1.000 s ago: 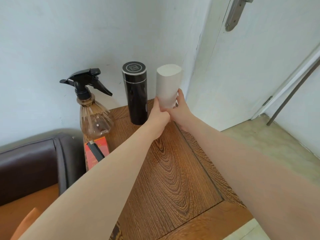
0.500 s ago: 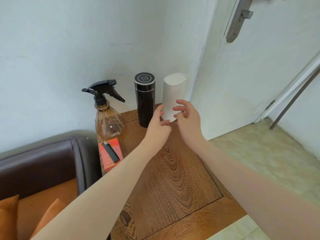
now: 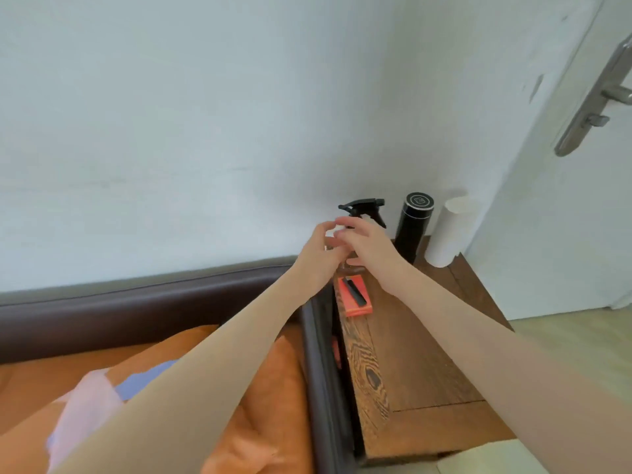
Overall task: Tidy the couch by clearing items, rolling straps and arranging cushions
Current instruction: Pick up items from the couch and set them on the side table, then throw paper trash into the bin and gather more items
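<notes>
Head view: both hands (image 3: pixel 345 246), fingers loosely curled and empty, hide the spray bottle (image 3: pixel 364 206) beside the black flask (image 3: pixel 413 224).

Both arms outstretched; left hand (image 3: pixel 319 249), right hand (image 3: pixel 364 241) touching, fingers loosely curled.

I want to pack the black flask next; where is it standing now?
In the head view the black flask stands upright at the far end of the wooden side table, against the wall, between the spray bottle and the white cylinder.

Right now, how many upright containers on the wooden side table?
3, along the wall: spray bottle leftmost, body hidden behind both hands; black flask in the middle; white cylinder rightmost. None else visible.
</notes>
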